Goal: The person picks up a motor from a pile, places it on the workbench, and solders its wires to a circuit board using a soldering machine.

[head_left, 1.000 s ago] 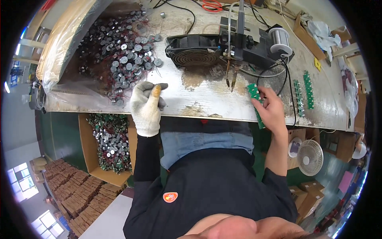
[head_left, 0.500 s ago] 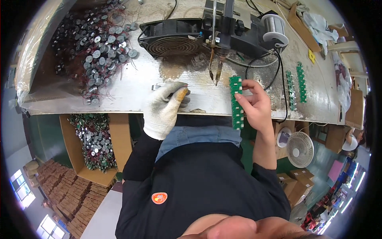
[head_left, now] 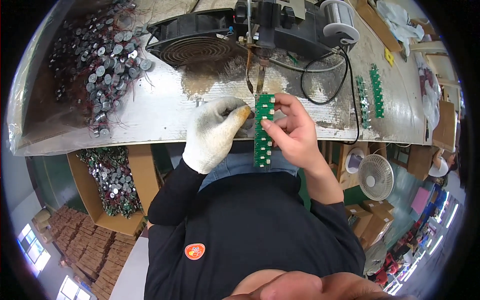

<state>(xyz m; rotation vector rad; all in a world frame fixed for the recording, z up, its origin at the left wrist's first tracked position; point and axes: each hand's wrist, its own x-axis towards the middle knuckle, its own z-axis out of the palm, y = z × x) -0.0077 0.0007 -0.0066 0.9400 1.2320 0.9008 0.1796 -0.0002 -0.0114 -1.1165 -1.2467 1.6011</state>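
Note:
My right hand, bare, pinches a long green circuit board strip with small white parts along it, held upright over the table's near edge. The strip's top end is just below the soldering iron tip and the brown solder feed tube; whether they touch I cannot tell. Close on the strip's left, my left hand, in a white glove with a yellow-stained thumb, is closed in a pinch. A thin wire seems to stick out at its fingertips; the rest is hidden. A small silver part shows behind the glove.
Many small round silver parts with red wires lie at the left. A black fan and solder spool stand at the back. More strips lie at right, past a black cable. Below left is a filled carton.
My right hand has brought the circuit board strip left, under the iron tip and close to my left hand. My gloved hand has shifted slightly right, still pinching. The whole view has shifted a little.

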